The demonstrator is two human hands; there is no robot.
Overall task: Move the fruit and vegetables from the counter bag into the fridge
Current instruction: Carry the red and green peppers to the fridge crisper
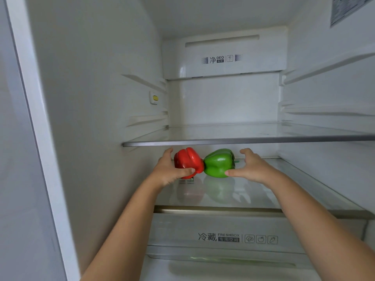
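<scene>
A red bell pepper (188, 160) and a green bell pepper (218, 163) lie side by side, touching, on the lower glass shelf (284, 179) inside the open fridge. My left hand (171, 171) wraps the red pepper from the left, thumb across its front. My right hand (251, 167) cups the green pepper from the right, thumb tip on its lower front and fingers curled behind; the stem pokes out toward that palm. The counter bag is out of view.
An upper glass shelf (243, 139) runs just above the peppers and my hands. Below the lower shelf is a clear drawer marked FRESHBOX (227, 238). White fridge walls close in left (91, 118) and right (328, 94).
</scene>
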